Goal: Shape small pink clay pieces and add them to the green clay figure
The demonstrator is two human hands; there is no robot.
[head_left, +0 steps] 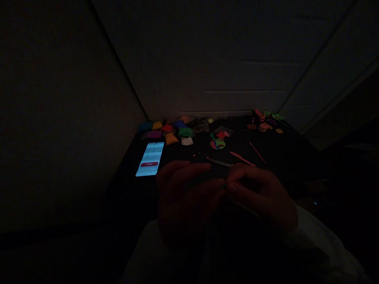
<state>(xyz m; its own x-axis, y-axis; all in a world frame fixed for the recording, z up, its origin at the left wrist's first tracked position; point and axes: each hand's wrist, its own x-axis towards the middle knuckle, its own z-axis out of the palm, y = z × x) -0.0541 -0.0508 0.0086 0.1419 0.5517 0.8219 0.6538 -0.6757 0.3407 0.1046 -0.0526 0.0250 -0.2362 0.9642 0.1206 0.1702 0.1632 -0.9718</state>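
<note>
The scene is very dark. My left hand (180,197) and my right hand (260,197) are held close together over the near part of a dark table (296,154), fingers curled inward. The right fingertips pinch something tiny, perhaps green, where the two hands meet (224,186); I cannot make out what it is. The left hand cups toward it with bent fingers. A thin tool (220,162) lies on the table just beyond the hands.
A lit phone (150,158) lies at the left. Several coloured clay packets (170,132) sit behind it. A round green clay piece (217,144), pink stick tools (242,158) and small clay figures (265,120) lie further back. Walls close in behind.
</note>
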